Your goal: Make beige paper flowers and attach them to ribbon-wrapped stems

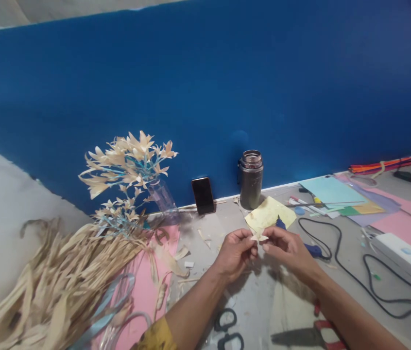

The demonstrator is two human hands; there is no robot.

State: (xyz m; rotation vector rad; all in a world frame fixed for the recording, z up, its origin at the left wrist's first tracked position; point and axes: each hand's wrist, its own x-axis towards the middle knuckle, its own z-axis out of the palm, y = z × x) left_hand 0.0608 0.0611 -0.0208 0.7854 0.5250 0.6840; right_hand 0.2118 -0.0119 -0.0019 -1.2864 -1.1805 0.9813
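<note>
My left hand (239,252) pinches a small pale flower (259,237) that looks made of dried husk. From the other side, my right hand (286,249) has thumb and fingers closed on the same flower. Its lower end is hidden by my fingers. Just behind my hands lies a yellow sheet of paper (269,214). A blue glue gun (313,250) lies beyond my right hand, partly covered by it. Below my right forearm are scissors with red handles (329,333).
Dried husks (56,287) are heaped at left beside pink paper (156,287). Finished-looking husk flowers (132,158) stand in a clear vase (163,197). A phone (203,195) and an uncapped flask (251,182) stand near the blue wall. Right: a black cable (338,253), white power strip (404,257), coloured papers (331,189).
</note>
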